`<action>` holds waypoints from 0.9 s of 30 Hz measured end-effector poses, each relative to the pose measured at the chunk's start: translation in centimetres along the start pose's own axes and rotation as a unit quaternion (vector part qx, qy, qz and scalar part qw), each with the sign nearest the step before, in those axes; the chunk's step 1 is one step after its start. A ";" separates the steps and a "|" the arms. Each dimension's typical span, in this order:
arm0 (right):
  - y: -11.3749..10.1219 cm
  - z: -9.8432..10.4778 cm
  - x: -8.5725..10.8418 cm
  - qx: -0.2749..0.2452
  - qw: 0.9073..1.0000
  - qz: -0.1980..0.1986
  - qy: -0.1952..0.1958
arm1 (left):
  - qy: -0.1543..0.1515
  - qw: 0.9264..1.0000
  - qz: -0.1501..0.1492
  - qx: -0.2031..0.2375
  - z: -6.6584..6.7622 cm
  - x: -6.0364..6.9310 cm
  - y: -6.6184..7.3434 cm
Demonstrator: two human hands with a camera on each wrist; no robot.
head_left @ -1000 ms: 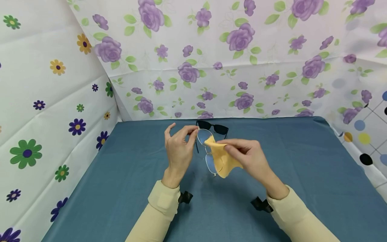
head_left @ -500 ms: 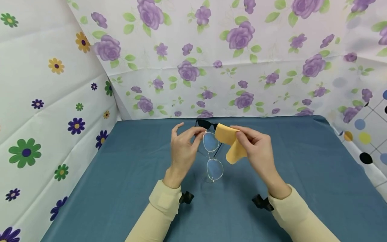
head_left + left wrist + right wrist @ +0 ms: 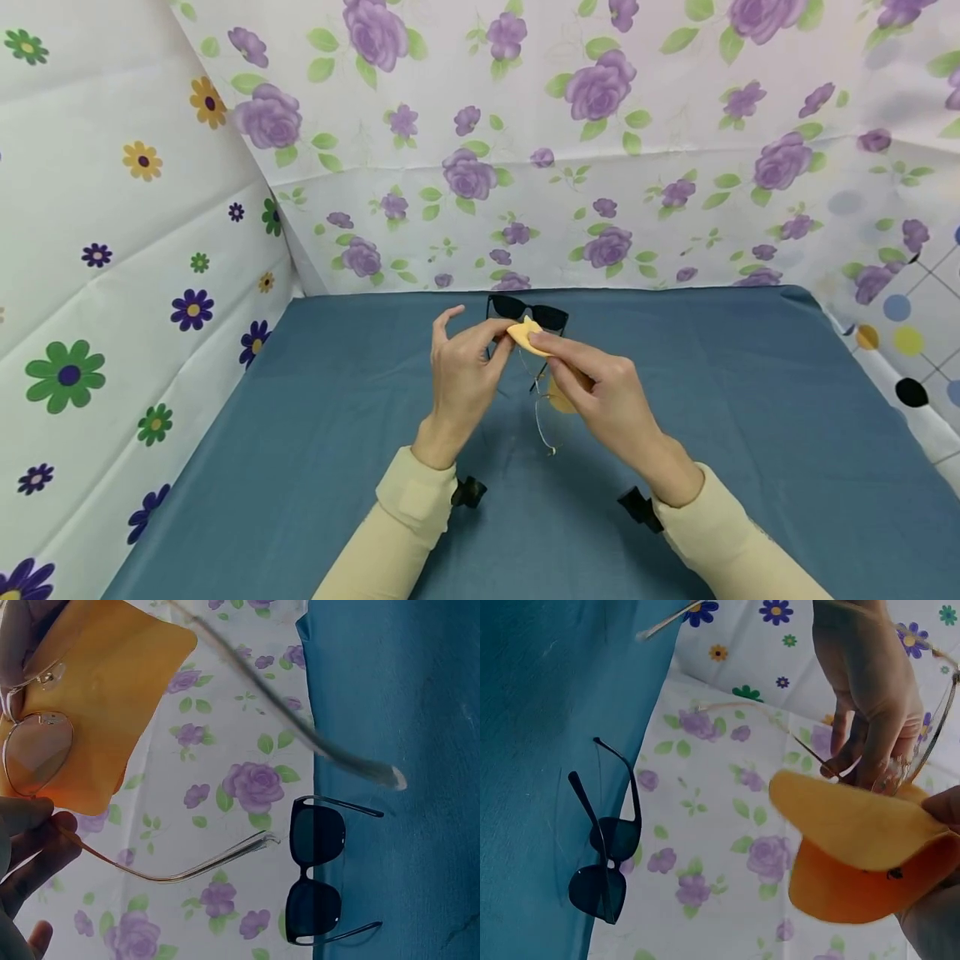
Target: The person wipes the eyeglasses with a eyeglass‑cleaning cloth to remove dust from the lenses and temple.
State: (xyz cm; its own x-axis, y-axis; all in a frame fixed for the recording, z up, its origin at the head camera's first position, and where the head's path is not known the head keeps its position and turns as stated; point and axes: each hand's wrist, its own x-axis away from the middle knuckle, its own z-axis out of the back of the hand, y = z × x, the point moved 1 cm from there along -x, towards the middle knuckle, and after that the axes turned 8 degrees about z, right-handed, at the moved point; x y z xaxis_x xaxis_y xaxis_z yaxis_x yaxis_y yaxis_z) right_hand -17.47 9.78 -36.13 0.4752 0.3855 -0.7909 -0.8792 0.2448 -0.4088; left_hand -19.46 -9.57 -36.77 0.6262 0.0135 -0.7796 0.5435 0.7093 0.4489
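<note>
In head view, centre, the left hand (image 3: 461, 379) pinches wire glasses (image 3: 538, 419), the right hand (image 3: 618, 400) a yellow cloth (image 3: 527, 337). In left wrist view, upper left, glasses seem light, fragile, best held by rim. In right wrist view, folded cloth looks soft.

Pair of black sunglasses (image 3: 551, 317) just chilling near the far edge of a blue-covered desk (image 3: 750, 417). Purple rose-print sheet (image 3: 525, 208) behind it, daisy-ish sheet (image 3: 112, 325) on the left, kinda loud dotted sheet (image 3: 908, 340) over on the right.
</note>
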 end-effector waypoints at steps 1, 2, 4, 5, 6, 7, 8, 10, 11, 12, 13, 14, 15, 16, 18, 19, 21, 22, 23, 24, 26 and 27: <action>0.1 0.0 0.0 -0.003 1.000 0.004 -0.005 | 0.001 1.000 -0.001 -0.002 0.0 0.0 0.0; 0.2 0.0 0.1 -0.006 1.000 0.009 -0.010 | 0.002 1.000 -0.002 -0.004 0.0 0.0 0.0; 0.3 0.0 0.1 -0.014 1.000 0.020 -0.018 | 0.004 1.000 -0.004 -0.009 0.0 0.0 0.1; 0.3 0.0 0.1 -0.019 0.999 0.026 -0.023 | 0.005 1.000 -0.006 -0.012 0.0 0.0 0.1; 0.4 0.0 0.1 -0.023 0.999 0.030 -0.027 | 0.007 1.000 -0.006 -0.014 0.0 0.0 0.0; 0.4 0.0 0.0 -0.027 0.999 0.035 -0.032 | 0.008 1.000 -0.006 -0.016 -0.1 0.0 0.0; 0.4 0.0 0.0 -0.032 0.998 0.040 -0.035 | 0.009 1.000 -0.007 -0.017 -0.1 0.0 0.0; 0.4 0.1 -0.2 -0.042 0.997 0.049 -0.041 | 0.010 1.000 -0.004 -0.020 -0.1 0.0 -0.1; 0.4 0.1 -0.2 -0.047 0.996 0.054 -0.044 | 0.011 1.000 -0.004 -0.021 0.0 0.0 -0.1; 0.4 0.1 -0.3 -0.052 0.996 0.056 -0.047 | 0.011 1.000 -0.003 -0.022 0.0 0.0 -0.2; 0.4 0.2 -0.3 -0.057 0.995 0.059 -0.051 | 0.012 1.000 -0.002 -0.021 0.0 0.0 -0.2; 0.4 0.3 -0.3 -0.062 0.995 0.062 -0.054 | 0.013 1.000 -0.001 -0.020 0.1 0.0 -0.2; 0.4 0.3 -0.3 -0.066 0.994 0.061 -0.058 | 0.015 1.000 0.001 -0.018 0.1 0.0 -0.3; 0.4 0.4 -0.3 -0.070 0.994 0.060 -0.062 | 0.018 1.000 0.001 -0.015 0.1 0.0 -0.3; 0.4 0.4 -0.2 -0.077 0.993 0.060 -0.068 | 0.026 1.000 0.002 -0.003 0.3 -0.1 -0.5; 0.4 0.5 -0.2 -0.082 0.992 0.061 -0.069 | 0.030 1.000 0.002 0.003 0.3 -0.1 -0.5; 0.4 0.5 -0.1 -0.096 0.991 0.057 -0.073 | 0.040 0.999 0.003 0.014 0.5 -0.3 -0.7; 0.3 0.5 -0.1 -0.104 0.990 0.056 -0.074 | 0.045 0.999 0.002 0.019 0.6 -0.3 -0.7; 0.3 0.5 -0.1 -0.112 0.989 0.053 -0.075 | 0.049 0.999 0.002 0.022 0.8 -0.4 -0.8; 0.2 0.5 -0.1 -0.120 0.989 0.049 -0.077 | 0.053 0.998 0.001 0.024 0.9 -0.5 -0.8; 0.1 0.6 -0.1 -0.129 0.988 0.040 -0.079 | 0.058 0.998 0.002 0.025 1.0 -0.6 -0.9; 0.1 0.6 -0.1 -0.129 0.988 0.040 -0.080 | 0.059 0.998 0.002 0.024 1.1 -0.6 -0.9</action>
State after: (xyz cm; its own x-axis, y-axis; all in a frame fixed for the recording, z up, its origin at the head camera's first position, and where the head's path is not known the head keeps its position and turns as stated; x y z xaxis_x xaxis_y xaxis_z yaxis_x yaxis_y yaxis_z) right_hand -17.55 10.30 -35.84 0.3857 0.5357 -0.7512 -0.8838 -0.0191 -0.4675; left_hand -19.72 -11.02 -36.23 0.5599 0.1010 -0.8224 0.5693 0.6742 0.4704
